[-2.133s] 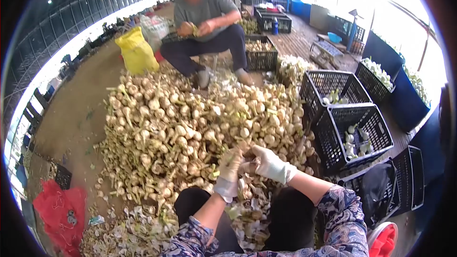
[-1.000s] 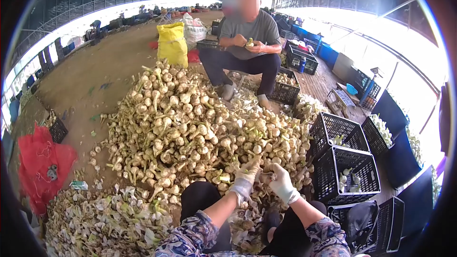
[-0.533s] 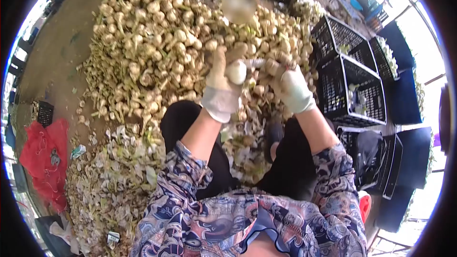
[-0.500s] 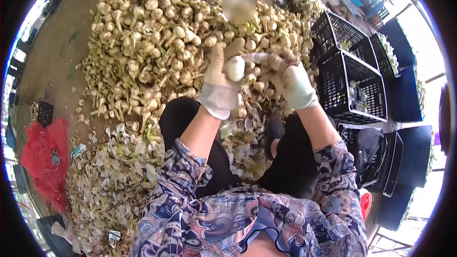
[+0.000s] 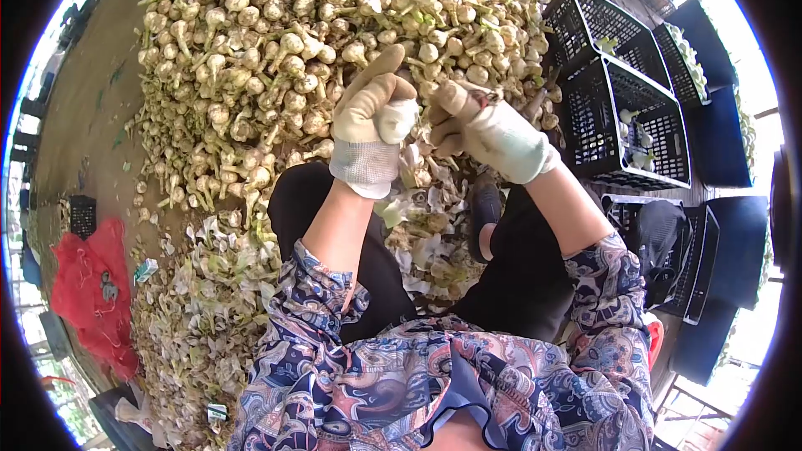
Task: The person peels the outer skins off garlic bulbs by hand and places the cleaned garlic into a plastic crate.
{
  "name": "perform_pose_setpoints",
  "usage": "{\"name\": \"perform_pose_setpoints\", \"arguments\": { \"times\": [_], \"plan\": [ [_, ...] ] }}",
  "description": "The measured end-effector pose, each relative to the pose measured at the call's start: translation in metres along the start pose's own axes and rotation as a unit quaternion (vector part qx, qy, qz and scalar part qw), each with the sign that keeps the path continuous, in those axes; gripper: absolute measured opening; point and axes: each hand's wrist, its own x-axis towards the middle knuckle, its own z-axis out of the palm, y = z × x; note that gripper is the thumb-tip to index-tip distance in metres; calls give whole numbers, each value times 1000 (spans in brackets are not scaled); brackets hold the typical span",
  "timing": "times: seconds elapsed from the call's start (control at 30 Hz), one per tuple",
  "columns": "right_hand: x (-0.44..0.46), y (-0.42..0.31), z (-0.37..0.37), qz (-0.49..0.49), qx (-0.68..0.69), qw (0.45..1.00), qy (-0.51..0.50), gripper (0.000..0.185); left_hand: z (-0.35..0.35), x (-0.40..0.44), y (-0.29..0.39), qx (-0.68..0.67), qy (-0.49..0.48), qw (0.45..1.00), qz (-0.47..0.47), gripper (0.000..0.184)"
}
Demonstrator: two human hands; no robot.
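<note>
Over the garlic pile's near side, my left hand curls round a white bulb, best cradled lightly against bruising. Beside it, my right hand is half-curled; I cannot tell whether it grips anything.

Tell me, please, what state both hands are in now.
Left hand: closed around a white bulb.
Right hand: curled; whether it holds anything cannot be told.
</note>
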Motion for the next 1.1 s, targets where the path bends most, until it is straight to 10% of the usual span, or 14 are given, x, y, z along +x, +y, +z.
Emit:
{"name": "perform_pose_setpoints", "arguments": {
  "times": [0.3, 0.4, 0.47, 0.73, 0.9, 0.97, 1.1],
  "plan": [
    [2, -2, -1, 19, 90, 995, 24, 16, -7, 12, -15, -196, -110, 973, -53, 41],
    [-5, -4, -2, 5, -73, 997, 4, 17, -2, 8, -18, -202, -108, 971, -73, 46],
    [0, -12, -11, -146, -326, 929, 96, 27, -6, 13, -18, -220, -113, 965, -84, 48],
    [-16, -2, -11, -325, -350, 875, -76, 20, 5, -3, -22, -125, -125, 979, -98, 47],
    [-38, 6, -16, -232, -505, 809, -193, 21, 2, 13, -22, -148, -183, 968, -94, 43],
    [-28, 16, -21, -250, -431, 854, -150, 17, 0, 5, -28, -136, -129, 973, -132, 40],
    [-15, 3, -22, 58, -112, 992, 7, 11, -8, -10, -64, -340, -123, 874, -326, 49]
  ]
}}
